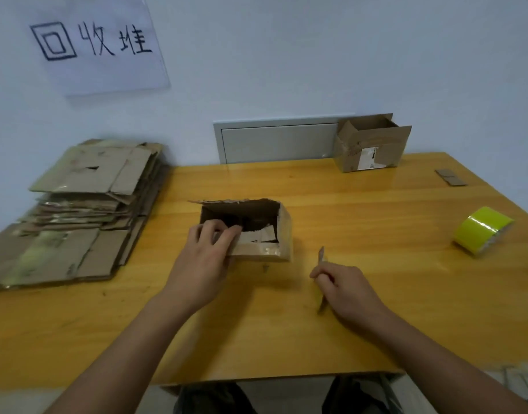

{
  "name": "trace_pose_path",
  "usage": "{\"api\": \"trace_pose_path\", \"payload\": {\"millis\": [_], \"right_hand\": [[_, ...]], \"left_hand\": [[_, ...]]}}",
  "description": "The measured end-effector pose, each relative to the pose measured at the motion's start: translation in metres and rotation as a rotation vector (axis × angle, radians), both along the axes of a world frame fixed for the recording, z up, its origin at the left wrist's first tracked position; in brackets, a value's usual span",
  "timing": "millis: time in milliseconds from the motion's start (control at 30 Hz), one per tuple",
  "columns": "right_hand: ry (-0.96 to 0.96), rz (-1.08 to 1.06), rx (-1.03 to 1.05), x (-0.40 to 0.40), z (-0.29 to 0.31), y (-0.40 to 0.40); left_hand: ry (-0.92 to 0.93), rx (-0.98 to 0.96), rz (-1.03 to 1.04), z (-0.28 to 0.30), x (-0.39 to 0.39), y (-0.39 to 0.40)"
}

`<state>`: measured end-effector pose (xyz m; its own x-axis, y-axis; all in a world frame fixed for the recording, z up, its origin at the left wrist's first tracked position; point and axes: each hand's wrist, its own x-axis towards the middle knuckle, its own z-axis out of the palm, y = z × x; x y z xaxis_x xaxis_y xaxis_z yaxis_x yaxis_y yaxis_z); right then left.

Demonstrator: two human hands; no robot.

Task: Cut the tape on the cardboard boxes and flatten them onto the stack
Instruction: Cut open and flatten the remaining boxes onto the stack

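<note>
In the head view, the left hand (207, 258) reached forward over the table (361, 210), its fingers curled over the near edge of an open box (256, 231) and pinching a torn flap there. The box lay just ahead of that hand, its opening turned up and toward the person, with clear tape across its near face. The right hand (348, 289), apart from the box and to its right, was closed round a slim knife (321, 254); the blade tip stuck out past the fingers, pointing away, and the handle end showed below the palm.

Left of the left hand lay the stack (86, 201) of flattened boxes, partly hanging over the table's edge. Far ahead of the right hand, against the wall, stood a second box (372, 144), open-topped and taped. To the right of the right hand sat a yellow tape roll (482, 231) on its side, and beyond it a small cardboard scrap (450, 177). A sign (98, 43) with handwritten characters hung on the wall above the stack.
</note>
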<state>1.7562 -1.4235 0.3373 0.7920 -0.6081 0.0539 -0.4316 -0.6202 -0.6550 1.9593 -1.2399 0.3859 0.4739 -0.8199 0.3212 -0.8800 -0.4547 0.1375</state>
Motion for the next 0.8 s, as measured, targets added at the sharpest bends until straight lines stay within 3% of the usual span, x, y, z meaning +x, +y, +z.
{"api": "trace_pose_path", "payload": {"millis": [133, 300, 433, 600, 800], "right_hand": [[-0.418, -0.137, 0.410, -0.003, -0.001, 0.014], [-0.689, -0.065, 0.727, 0.009, -0.001, 0.045], [-0.781, -0.013, 0.743, 0.019, 0.007, 0.058], [-0.787, 0.043, 0.636, 0.026, 0.027, 0.052], [-0.665, 0.059, 0.420, 0.033, 0.041, 0.047]], "left_hand": [[0.084, -0.039, -0.054, 0.001, -0.004, 0.009], [0.301, -0.175, -0.128, 0.002, -0.009, 0.015], [0.560, -0.281, -0.164, -0.002, -0.016, 0.018], [1.139, -0.465, -0.165, -0.011, -0.026, 0.021], [1.299, -0.509, -0.040, -0.022, -0.030, 0.018]]}}
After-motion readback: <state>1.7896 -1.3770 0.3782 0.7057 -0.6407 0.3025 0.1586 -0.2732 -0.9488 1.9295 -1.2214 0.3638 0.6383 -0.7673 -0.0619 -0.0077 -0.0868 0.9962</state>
